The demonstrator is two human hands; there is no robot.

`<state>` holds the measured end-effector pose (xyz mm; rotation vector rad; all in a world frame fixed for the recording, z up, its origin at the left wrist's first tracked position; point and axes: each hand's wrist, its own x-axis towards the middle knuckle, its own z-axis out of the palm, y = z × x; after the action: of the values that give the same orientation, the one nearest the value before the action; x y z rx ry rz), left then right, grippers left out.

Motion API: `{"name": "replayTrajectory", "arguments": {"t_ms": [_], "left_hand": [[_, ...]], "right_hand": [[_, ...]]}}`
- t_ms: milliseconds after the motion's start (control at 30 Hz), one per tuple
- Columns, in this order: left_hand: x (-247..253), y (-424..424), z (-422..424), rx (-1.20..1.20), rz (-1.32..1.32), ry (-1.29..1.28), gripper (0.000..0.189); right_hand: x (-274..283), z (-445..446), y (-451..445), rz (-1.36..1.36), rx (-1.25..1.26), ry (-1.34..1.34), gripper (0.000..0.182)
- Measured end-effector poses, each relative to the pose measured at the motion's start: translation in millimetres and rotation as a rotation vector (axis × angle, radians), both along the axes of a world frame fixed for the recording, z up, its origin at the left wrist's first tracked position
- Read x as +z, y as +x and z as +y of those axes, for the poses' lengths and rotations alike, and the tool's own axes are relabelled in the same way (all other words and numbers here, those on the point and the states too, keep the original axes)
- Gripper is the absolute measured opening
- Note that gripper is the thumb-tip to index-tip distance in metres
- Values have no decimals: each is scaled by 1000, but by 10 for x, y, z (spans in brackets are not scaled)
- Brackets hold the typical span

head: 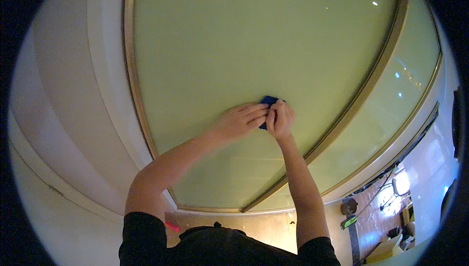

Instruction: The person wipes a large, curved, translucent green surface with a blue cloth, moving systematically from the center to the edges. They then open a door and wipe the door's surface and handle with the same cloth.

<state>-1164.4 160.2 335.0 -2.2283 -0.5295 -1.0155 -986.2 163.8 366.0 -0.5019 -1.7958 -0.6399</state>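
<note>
A small dark blue pad or cloth (268, 100) lies against a large pale green panel, probably glass (238, 46). My left hand (243, 119) reaches in from the left, its fingers extended onto the near left part of the blue pad. Curled over its right side, my right hand (281, 118) grips it between thumb and fingers. Both hands meet there, in the lower middle of the panel, and cover much of the pad. Whatever lies beneath the pad is hidden.
A gold-coloured frame (131, 64) edges the panel at left; another gold-coloured upright (370, 79) divides it from a second green panel (410, 46). At lower right are a green broom or mop head (349, 222), a dark bucket (349, 206) and a chair (399, 187). A red object (172, 226) lies lower left.
</note>
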Motion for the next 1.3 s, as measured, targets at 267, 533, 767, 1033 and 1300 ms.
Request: {"name": "replayTrajectory", "arguments": {"t_ms": [267,533,767,1033,1300], "left_hand": [[379,-944,-430,458,-392,21,63],[375,-1036,-455,531,-373,22,66],[317,-1080,-408,513,-373,19,68],[209,-1036,-294,476,-417,91,66],[173,-1064,-185,470,-443,151,60]], "right_hand": [[675,131,359,-523,-216,375,23],[1397,146,-190,-119,-291,345,20],[521,140,-447,-590,-150,439,33],[1012,77,-488,-112,-169,310,18],[651,113,-268,-364,-174,266,22]]}}
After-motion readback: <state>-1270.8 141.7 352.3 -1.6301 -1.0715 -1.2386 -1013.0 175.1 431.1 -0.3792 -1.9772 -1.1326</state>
